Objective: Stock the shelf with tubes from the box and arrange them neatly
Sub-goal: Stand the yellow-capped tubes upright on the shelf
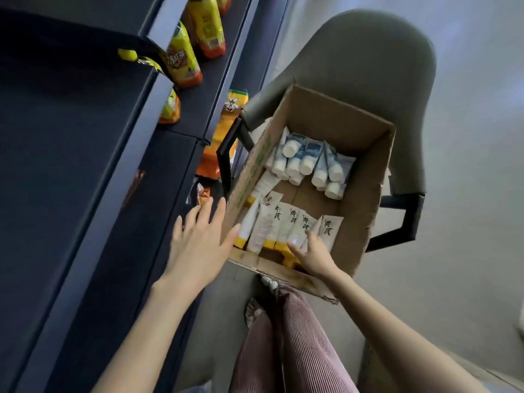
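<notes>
Your right hand (313, 255) pinches a white, yellow-capped plastic tube (300, 225) inside the brown cardboard box (365, 194), long axis running away from your palm. Left hand (198, 242) is spread and empty, just outside the box and nearer the dark blue shelf (85, 165).

Both bare forearms reach forward side by side, the left grip (198, 242) held palm down with its fingers straight and spread and its thumb out to the right, the right grip (313, 255) pinching a white tube (300, 226) between thumb and forefinger.
</notes>
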`<state>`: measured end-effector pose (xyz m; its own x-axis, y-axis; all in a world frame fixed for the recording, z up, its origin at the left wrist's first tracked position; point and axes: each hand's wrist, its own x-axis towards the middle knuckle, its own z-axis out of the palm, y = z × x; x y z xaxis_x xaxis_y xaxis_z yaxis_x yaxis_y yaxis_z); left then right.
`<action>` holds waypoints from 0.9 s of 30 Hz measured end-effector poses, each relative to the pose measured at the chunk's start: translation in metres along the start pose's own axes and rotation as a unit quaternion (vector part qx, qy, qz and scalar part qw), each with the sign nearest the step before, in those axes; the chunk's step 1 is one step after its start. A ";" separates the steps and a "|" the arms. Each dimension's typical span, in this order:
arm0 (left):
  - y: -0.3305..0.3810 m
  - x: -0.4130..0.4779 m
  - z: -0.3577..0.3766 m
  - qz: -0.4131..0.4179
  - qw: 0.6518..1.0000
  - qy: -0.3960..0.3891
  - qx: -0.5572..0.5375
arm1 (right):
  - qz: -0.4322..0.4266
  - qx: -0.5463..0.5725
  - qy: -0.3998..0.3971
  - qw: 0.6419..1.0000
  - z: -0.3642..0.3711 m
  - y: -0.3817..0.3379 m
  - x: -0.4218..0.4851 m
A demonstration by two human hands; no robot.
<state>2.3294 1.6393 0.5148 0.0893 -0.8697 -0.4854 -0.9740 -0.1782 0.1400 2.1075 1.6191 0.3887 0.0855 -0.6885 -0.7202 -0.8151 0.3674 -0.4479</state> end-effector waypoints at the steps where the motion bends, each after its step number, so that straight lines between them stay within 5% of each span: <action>1: -0.001 0.004 0.003 -0.002 1.000 -0.002 -0.004 | -0.003 0.005 -0.007 1.000 0.007 -0.001 0.006; 6: -0.009 0.017 0.017 -0.007 1.000 -0.003 -0.017 | 0.005 0.113 -0.031 0.993 0.039 -0.016 0.040; 12: -0.014 0.014 0.028 -0.004 0.999 0.005 -0.036 | 0.098 0.317 -0.024 0.943 0.067 -0.037 0.081; 19: -0.015 0.014 0.047 -0.010 0.999 -0.003 -0.050 | 0.101 0.326 0.013 0.940 0.082 -0.041 0.104; 27: -0.014 0.010 0.050 -0.005 0.995 0.019 -0.096 | -0.009 0.286 0.074 0.955 0.070 -0.051 0.099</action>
<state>2.3338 1.6562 0.4650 0.1093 -0.8838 -0.4550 -0.9159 -0.2674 0.2994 2.1981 1.5759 0.3032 -0.0208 -0.7631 -0.6460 -0.3645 0.6075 -0.7058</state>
